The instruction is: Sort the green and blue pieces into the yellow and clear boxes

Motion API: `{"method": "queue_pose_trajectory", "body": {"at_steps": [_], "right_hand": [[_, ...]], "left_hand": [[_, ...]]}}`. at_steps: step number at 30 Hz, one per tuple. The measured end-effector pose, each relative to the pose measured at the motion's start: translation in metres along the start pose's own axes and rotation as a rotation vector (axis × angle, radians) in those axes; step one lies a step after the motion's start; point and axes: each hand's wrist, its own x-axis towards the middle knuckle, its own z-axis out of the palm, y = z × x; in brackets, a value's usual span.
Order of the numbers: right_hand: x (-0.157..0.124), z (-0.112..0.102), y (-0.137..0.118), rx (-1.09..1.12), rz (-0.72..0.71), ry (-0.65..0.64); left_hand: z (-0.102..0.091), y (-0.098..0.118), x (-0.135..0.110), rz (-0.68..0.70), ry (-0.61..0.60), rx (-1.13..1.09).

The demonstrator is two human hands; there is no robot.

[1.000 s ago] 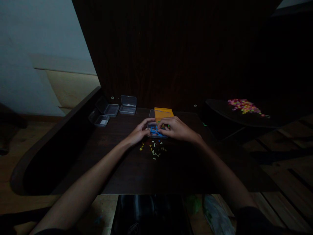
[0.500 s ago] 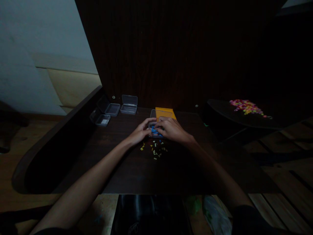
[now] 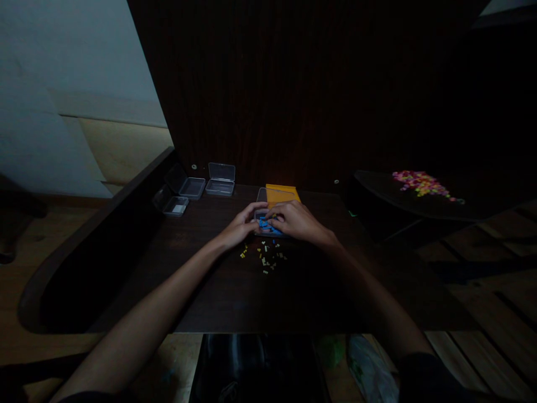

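A small clear plastic box [image 3: 268, 233] stands on the dark wooden table, its lid raised at the back. Small blue pieces [image 3: 264, 224] lie inside it. My left hand [image 3: 242, 225] grips the box's left side, thumb at the near edge and fingers around the far side. Over the right part of the box, my right hand [image 3: 296, 221] reaches in with bent fingers among the blue pieces. Whether a piece is pinched there is too small to tell. Just in front of the box, small yellow and pale pieces [image 3: 265, 261] lie scattered, with a blue one near them.
An orange-yellow packet [image 3: 282, 193] lies behind the box. Several open clear boxes [image 3: 221, 187] stand at the back left, one holding a white slip [image 3: 178, 209]. Pink and yellow bits [image 3: 423, 183] are heaped on a dark surface at right. A raised side panel [image 3: 96, 240] bounds the left.
My right fingers have shifted slightly within the box, and more blue pieces show between the hands. My left hand keeps its hold on the box.
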Motion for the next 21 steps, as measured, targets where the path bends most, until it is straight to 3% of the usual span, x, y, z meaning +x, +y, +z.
{"method": "queue_pose_trajectory", "body": {"at_steps": [13,21], "right_hand": [[-0.003,-0.002,-0.004,-0.011,0.005,-0.067],[-0.014,-0.004,0.004,0.105,-0.092,0.095]], "left_hand": [[0.001,0.000,0.000,-0.022,0.010,-0.040],[0.000,-0.001,0.002,-0.009,0.043,-0.015]]}}
